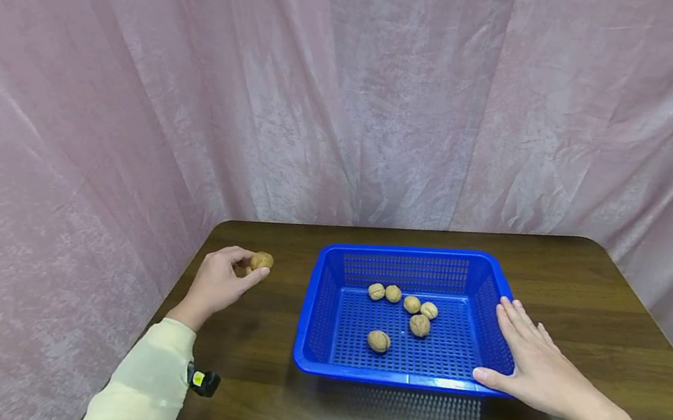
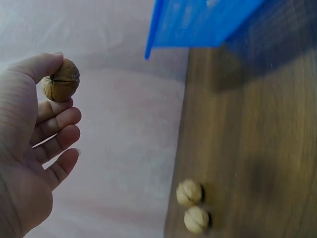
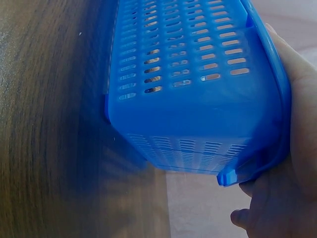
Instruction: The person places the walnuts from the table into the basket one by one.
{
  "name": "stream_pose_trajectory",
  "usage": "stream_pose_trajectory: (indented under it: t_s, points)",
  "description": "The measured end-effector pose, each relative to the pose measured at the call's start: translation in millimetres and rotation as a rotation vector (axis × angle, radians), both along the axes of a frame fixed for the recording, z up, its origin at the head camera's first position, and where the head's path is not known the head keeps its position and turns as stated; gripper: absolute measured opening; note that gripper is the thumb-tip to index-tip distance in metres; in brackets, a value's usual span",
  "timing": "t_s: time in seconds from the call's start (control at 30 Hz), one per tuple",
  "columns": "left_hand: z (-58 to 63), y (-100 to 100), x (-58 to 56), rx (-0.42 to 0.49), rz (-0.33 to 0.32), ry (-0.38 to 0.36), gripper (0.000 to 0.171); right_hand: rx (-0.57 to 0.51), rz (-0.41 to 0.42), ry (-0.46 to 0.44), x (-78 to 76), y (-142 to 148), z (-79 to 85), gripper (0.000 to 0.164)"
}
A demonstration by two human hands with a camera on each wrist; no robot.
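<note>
My left hand (image 1: 220,281) pinches a walnut (image 1: 261,261) between thumb and index finger, raised to the left of the blue basket (image 1: 306,307). In the left wrist view the walnut (image 2: 62,82) shows its dark seam, and the other fingers (image 2: 59,141) are loosely bent below it. Across the basket's front right corner lies my right hand (image 1: 538,364), its fingers spread and straight along the right rim, the thumb on the front rim. Several walnuts (image 1: 378,341) are scattered on the basket's floor, most of them towards the back.
Two more walnuts (image 2: 190,192) lie side by side on the table near its edge, in the left wrist view. The brown wooden table (image 1: 585,291) has a rounded far right corner. Pink curtains (image 1: 417,106) hang behind and at both sides.
</note>
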State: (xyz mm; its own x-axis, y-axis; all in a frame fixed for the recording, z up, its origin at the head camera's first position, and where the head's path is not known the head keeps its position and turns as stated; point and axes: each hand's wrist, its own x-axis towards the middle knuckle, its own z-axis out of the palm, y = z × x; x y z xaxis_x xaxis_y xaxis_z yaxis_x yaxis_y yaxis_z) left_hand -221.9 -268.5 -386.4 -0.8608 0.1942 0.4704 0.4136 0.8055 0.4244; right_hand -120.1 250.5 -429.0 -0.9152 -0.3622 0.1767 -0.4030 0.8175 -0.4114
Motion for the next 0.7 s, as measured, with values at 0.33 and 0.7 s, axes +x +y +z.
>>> stream_pose_trajectory:
  t_s: [0.33,0.7]
  points:
    - [11.0,47,0.2,-0.032,-0.151,0.018,0.032,0.001,-0.004,-0.010,0.2,0,-0.6,0.107]
    - [16.6,101,-5.5,-0.084,-0.293,0.014,0.033,-0.002,-0.001,-0.001,-0.1,0,-1.3,0.107]
